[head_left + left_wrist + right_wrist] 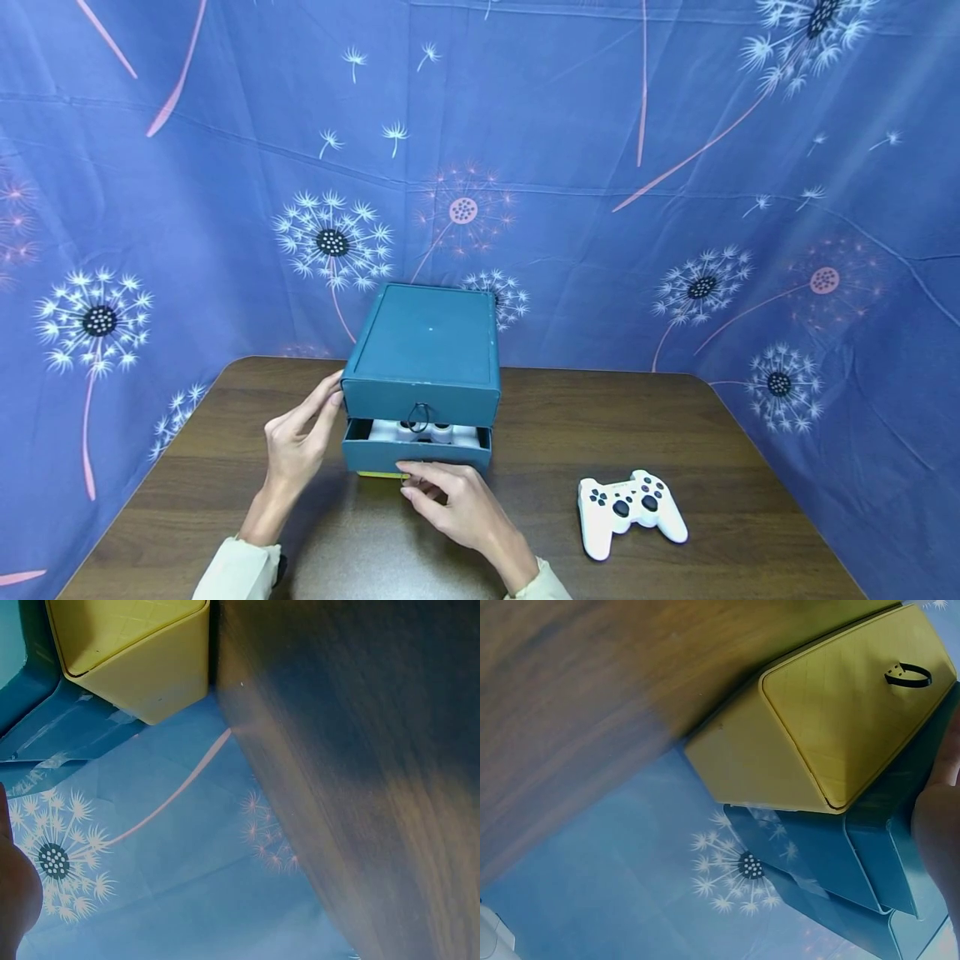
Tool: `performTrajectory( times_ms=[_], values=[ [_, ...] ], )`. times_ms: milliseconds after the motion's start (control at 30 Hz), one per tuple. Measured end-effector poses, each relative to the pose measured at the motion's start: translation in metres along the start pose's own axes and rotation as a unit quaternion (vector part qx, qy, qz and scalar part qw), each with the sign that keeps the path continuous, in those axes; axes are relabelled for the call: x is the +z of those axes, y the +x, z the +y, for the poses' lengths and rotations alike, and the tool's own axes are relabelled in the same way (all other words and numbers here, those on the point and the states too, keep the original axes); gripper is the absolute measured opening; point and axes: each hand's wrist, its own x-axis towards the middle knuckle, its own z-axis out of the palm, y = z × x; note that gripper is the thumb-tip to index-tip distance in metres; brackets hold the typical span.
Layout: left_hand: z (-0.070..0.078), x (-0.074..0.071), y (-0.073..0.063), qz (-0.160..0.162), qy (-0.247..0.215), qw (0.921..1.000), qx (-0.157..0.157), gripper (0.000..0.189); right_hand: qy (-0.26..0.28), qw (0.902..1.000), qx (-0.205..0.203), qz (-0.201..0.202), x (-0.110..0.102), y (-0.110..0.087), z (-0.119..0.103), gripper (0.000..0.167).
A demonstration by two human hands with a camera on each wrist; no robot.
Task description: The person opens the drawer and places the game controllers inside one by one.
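Observation:
A stacked drawer unit [431, 342] has two teal levels over a yellow bottom drawer [840, 712]. The middle teal drawer [360, 453] is pulled partway out, and a white game controller [468, 436] lies inside, partly hidden under the level above. My left hand [296, 446] rests its straight fingertips against the left side of the top level near the front corner. At the front of the middle drawer, my right hand [461, 504] pinches the small dark ring pull between thumb and fingers.
A second white game controller [632, 510] lies on the brown wooden table [600, 425], right of my right hand. Another ring pull [419, 417] hangs on the top drawer's front. Behind the table hangs a blue dandelion-print cloth [555, 267]. The yellow drawer has its own black loop [909, 676].

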Motion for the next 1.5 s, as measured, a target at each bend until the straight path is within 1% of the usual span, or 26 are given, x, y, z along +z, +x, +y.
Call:
performTrajectory(
  times_ms=[133,500,833,967,1167,1500],
  values=[
    [-0.002,-0.001,-0.002,-0.003,0.005,1.0000,-0.004,0.046,0.002,1.0000,0.005,-0.002,0.000,0.001,0.000,0.029],
    [0.000,-0.001,-0.001,-0.003,0.005,1.0000,0.000,0.049,0.004,1.0000,0.003,0.003,0.000,0.003,0.003,0.030],
    [0.006,0.000,0.004,0.002,-0.004,1.0000,0.009,0.039,-0.003,0.9999,-0.004,0.013,0.000,0.006,0.007,0.030],
    [0.008,0.000,0.004,0.003,-0.007,0.9999,0.010,0.038,-0.004,0.9998,-0.005,0.017,0.001,0.007,0.010,0.030],
    [0.007,0.000,0.005,0.008,-0.005,0.9999,0.012,0.041,-0.003,0.9998,0.003,0.018,0.001,0.009,0.011,0.031],
    [0.005,0.000,0.003,0.007,-0.006,0.9999,0.010,0.034,0.000,0.9998,0.009,0.020,0.000,0.010,0.014,0.030]
  ],
)
